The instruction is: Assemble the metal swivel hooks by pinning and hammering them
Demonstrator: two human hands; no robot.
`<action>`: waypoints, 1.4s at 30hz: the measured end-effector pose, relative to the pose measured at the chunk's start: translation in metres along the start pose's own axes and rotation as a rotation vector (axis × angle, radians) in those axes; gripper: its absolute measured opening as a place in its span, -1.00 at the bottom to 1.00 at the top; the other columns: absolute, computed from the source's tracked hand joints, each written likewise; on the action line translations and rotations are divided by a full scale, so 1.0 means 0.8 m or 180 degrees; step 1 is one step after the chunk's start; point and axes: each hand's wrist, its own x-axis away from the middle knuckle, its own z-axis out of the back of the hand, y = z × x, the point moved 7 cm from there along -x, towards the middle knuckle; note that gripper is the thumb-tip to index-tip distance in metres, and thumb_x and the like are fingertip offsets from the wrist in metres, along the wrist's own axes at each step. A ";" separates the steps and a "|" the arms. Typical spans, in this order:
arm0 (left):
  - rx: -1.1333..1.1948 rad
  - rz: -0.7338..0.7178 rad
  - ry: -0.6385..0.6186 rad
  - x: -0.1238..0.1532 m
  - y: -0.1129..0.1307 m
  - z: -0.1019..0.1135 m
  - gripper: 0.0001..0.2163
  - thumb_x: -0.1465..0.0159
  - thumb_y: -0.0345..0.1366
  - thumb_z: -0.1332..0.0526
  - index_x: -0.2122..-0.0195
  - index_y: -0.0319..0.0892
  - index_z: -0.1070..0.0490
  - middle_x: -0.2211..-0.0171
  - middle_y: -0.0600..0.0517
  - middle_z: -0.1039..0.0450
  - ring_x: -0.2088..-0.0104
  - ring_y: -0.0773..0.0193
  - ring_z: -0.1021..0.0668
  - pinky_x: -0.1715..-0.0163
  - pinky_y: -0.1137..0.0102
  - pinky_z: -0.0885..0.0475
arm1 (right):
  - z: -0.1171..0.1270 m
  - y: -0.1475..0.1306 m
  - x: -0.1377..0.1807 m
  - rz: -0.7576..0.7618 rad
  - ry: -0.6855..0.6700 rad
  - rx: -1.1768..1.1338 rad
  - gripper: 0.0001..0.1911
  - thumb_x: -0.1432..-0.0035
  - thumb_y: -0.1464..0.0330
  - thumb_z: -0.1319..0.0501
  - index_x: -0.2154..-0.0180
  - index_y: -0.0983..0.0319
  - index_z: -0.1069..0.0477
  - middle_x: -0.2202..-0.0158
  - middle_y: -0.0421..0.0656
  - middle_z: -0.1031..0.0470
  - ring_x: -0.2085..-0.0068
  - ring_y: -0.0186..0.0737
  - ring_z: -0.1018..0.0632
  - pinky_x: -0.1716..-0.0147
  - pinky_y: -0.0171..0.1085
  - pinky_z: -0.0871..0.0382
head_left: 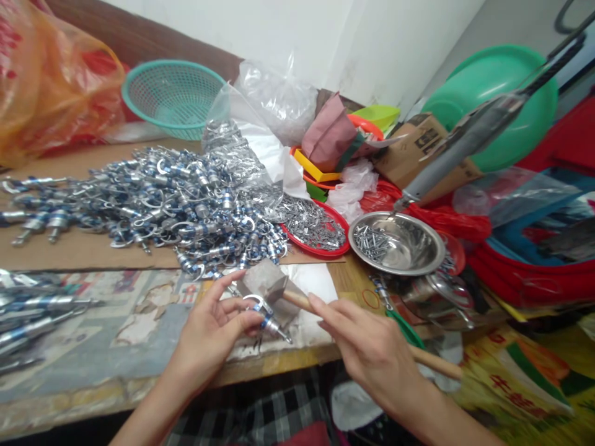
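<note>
With its fingers pinched, my left hand holds a small silver-and-blue metal fitting that has a curved hook-like ring and a thin pointed end. This fitting is over a grey metal block on a white sheet. My right hand is wrapped round the wooden handle of a hammer. The hammer's head is right beside the fitting's ring; whether they touch I cannot tell. A large pile of similar fittings lies on cardboard behind my left hand.
More fittings lie at the left. Behind my right hand are a red tray of small metal parts and a steel bowl holding pins. A grey tool arm slants above the bowl. A teal basket stands at the back.
</note>
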 end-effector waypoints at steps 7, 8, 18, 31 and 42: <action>-0.0248 0.0023 -0.0005 0.002 0.003 0.001 -0.42 0.12 -0.35 -0.38 0.03 -0.19 -0.29 0.55 0.12 -0.55 0.51 0.27 -0.58 0.48 0.43 -0.49 | -0.018 0.033 -0.019 -0.0466 -0.0101 -0.0546 -0.57 -0.20 0.45 -0.06 -0.11 0.15 -0.28 0.25 -0.10 -0.52 0.29 -0.22 -0.54 0.31 -0.26 -0.43; -0.0424 -0.0006 0.0006 0.003 0.006 0.001 -0.54 0.12 -0.34 -0.37 0.13 -0.20 -0.38 0.54 0.09 -0.56 0.48 0.25 -0.59 0.44 0.41 -0.50 | -0.023 0.050 -0.023 -0.0689 -0.0023 -0.0764 -0.58 -0.18 0.41 -0.10 -0.09 0.17 -0.31 0.16 -0.08 -0.52 0.21 -0.18 -0.54 0.23 -0.23 -0.43; -0.1776 -0.1247 0.0052 0.010 0.041 0.000 -0.94 0.05 -0.30 -0.31 0.59 -0.08 -0.58 0.38 -0.03 -0.51 0.29 0.17 -0.55 0.31 0.38 -0.45 | -0.065 0.145 -0.092 -0.1058 -0.0407 0.0532 -0.69 -0.27 0.41 0.00 0.06 0.20 -0.45 0.08 -0.11 -0.50 0.08 -0.27 -0.49 0.10 -0.34 -0.34; -0.1951 -0.1385 -0.0024 0.018 0.046 -0.008 -0.90 -0.03 -0.31 -0.29 0.46 -0.05 -0.62 0.49 0.02 -0.53 0.43 0.21 -0.55 0.41 0.42 -0.43 | -0.063 0.217 -0.164 -0.1532 -0.0816 0.0912 -0.81 -0.09 0.45 -0.24 0.20 0.35 -0.44 0.13 -0.01 -0.46 0.06 -0.10 -0.47 0.06 -0.10 -0.34; -0.1832 -0.1412 0.0265 0.025 0.036 0.001 -0.69 0.00 -0.31 -0.34 0.18 -0.10 -0.54 0.53 0.12 -0.47 0.49 0.31 -0.50 0.38 0.46 -0.41 | -0.044 0.034 -0.088 -0.0817 0.0460 -0.1901 -0.89 -0.05 0.45 -0.22 0.45 0.29 -0.53 0.48 -0.15 -0.56 0.43 -0.30 -0.55 0.42 -0.36 -0.44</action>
